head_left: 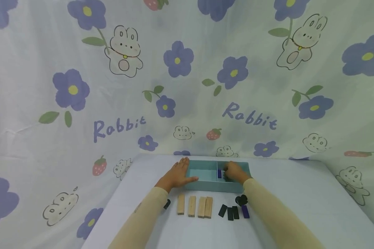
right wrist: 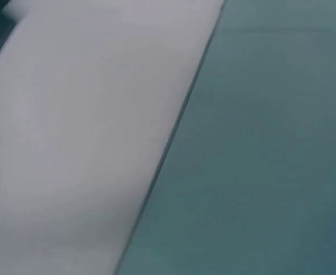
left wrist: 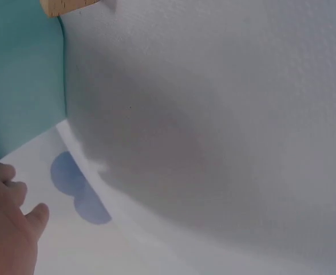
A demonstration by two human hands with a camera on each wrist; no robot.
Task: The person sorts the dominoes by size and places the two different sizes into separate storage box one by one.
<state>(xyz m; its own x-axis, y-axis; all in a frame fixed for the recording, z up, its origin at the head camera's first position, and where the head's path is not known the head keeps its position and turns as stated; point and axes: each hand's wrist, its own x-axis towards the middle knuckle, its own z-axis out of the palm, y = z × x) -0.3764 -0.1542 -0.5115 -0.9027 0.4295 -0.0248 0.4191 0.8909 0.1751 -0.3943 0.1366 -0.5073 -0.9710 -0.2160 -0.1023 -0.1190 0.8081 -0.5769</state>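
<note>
A teal box point(head_left: 215, 186) with a divider stands toward the back of the table. My left hand point(head_left: 177, 174) rests at its left end with the fingers straight and the thumb out along the near rim. In the left wrist view, part of that hand point(left wrist: 7, 217) appears beside the box's teal wall point(left wrist: 24, 86). My right hand point(head_left: 233, 171) reaches down into the right compartment, fingers bent downward. A small purple block point(head_left: 219, 173) lies by the divider, just left of those fingers. The right fingertips are mostly hidden, and I cannot tell whether they hold anything.
Several wooden blocks point(head_left: 191, 206) lie in front of the box. To their right are black blocks point(head_left: 230, 213), a purple block point(head_left: 245, 211) and black rounded pieces point(head_left: 241, 200). A black piece point(head_left: 166, 204) sits by the left sleeve. A patterned curtain point(head_left: 187, 93) hangs behind.
</note>
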